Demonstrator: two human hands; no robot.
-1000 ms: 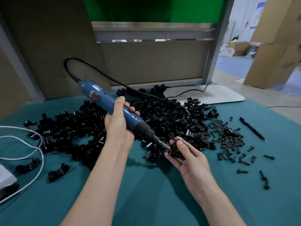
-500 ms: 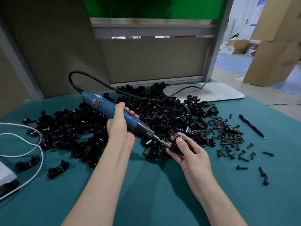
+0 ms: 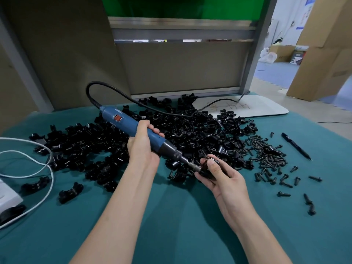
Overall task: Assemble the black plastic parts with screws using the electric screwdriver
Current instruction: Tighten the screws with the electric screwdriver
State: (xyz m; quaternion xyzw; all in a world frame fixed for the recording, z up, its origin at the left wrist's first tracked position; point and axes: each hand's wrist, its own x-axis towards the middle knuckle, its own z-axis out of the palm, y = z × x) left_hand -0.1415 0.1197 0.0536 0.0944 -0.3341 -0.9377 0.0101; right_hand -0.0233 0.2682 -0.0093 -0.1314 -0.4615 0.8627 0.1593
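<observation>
My left hand (image 3: 142,147) grips the blue electric screwdriver (image 3: 133,128) around its barrel, the tool slanting down to the right. Its metal bit (image 3: 192,165) meets a small black plastic part (image 3: 206,164) that my right hand (image 3: 221,178) pinches between thumb and fingers just above the green cloth. Most of that part is hidden by my fingers. A big heap of black plastic parts (image 3: 190,134) lies behind the hands. A pile of black screws (image 3: 266,155) sits to the right.
A black pen (image 3: 296,146) lies at the far right. Loose screws (image 3: 306,201) are scattered near the right edge. White cables (image 3: 38,162) and a white box (image 3: 7,199) sit at the left, with a few separate black parts (image 3: 70,191). A white board (image 3: 262,107) lies behind.
The screwdriver's rear end has dropped lower and the tool lies flatter. My right hand with the part has stayed at the bit's tip.
</observation>
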